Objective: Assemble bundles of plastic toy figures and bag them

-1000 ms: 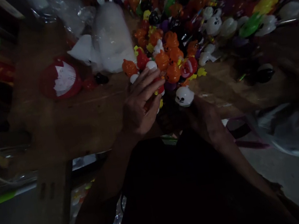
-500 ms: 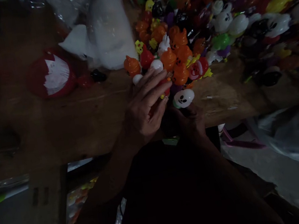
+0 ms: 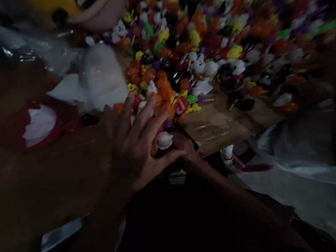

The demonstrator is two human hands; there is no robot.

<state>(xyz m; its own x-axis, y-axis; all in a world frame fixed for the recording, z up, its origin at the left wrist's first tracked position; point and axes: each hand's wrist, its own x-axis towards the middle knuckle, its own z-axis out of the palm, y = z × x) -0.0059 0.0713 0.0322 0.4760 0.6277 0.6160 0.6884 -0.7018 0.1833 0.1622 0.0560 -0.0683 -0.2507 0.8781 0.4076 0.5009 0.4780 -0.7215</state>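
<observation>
My left hand (image 3: pixel 135 150) lies with fingers spread across a cluster of small plastic Halloween figures at the table's near edge. Orange figures (image 3: pixel 164 86) and a red-and-white one (image 3: pixel 181 105) show just beyond its fingertips. Under its thumb side sits a rounded white figure (image 3: pixel 164 140), blurred. My right hand (image 3: pixel 186 147) is low at the edge, close to that white figure and my left thumb. Its fingers are mostly hidden in shadow, so what it holds cannot be made out. A dark flat edge shows beside it.
A large heap of colourful figures (image 3: pixel 194 37) covers the back and right of the wooden table (image 3: pixel 215 129). Left of it stand a white plastic-wrapped bundle (image 3: pixel 104 76) and a red item with a white jagged patch (image 3: pixel 39 124). A yellow-and-pink object (image 3: pixel 103 9) is behind.
The view has tilted up and turned right, showing more of the heap. My left hand's fingers have spread wider over the figures. The white skull face beside my right hand no longer shows.
</observation>
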